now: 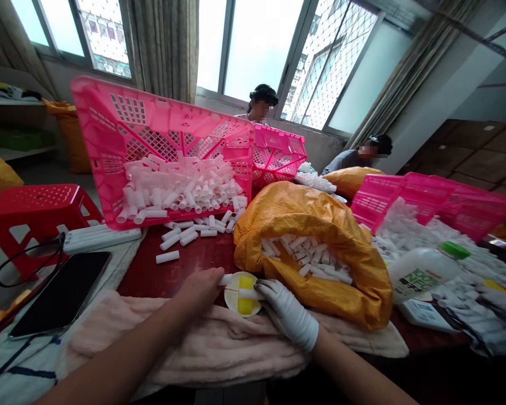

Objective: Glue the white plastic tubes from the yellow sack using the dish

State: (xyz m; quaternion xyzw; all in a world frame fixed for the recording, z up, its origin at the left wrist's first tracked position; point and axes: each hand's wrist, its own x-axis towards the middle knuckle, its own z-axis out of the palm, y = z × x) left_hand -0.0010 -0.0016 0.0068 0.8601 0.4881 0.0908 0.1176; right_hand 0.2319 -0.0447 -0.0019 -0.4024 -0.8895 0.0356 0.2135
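At the far left, a red plastic stool [37,216] on the floor, then a white power strip [101,239] with a black cable [27,261] looped beside it. Lower, a black phone [61,292] lying on a white cloth [21,360]. Along the near edge of the dark red table [202,259], a pink towel [185,354] under both hands.

Left hand [198,292]: bare, almost closed, with a white tube [241,293] coming out from it. Right hand [287,315]: in a white glove, pinching a white tube, perhaps the same one, above a small round dish in yellow and white [242,295].

Farther on, loose white tubes [181,236] on the table, and a tilted pink basket [88,107] full of more [177,185]. Next, an open orange woven sack [303,216] with white tubes inside [307,259], and a second pink basket [278,154] behind it. Near the window, two co-workers [259,107] [358,154].

At the right, a third pink basket [438,202] beside a heap of white pieces [405,239]. A white bottle with a green cap [417,273] has large dark letters, perhaps "100% NIC", too blurred to be sure. Near it, a white and blue box [424,315].
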